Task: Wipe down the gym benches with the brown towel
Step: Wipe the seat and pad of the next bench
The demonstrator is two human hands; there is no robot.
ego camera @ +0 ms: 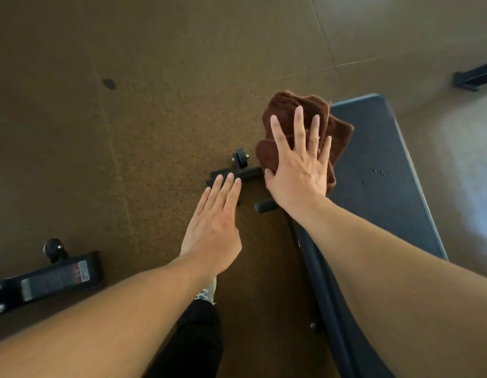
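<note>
Head view is showing the towel [305, 126] lying bunched on the bench [378, 170] pad's left edge near its far end, partly overhanging, under the right hand [299, 165], whose spread fingers are pressing it flat. Bare pad is stretching rightward. The left hand [215, 225] is hovering flat, fingers together, over the floor [127, 105].

Brown speckled rubber floor [160, 105] in seamed tiles, brighter at the right.

One brown towel [305, 126], two hands, one padded bench [386, 173], perhaps two more bench frames, partly cut off
</note>
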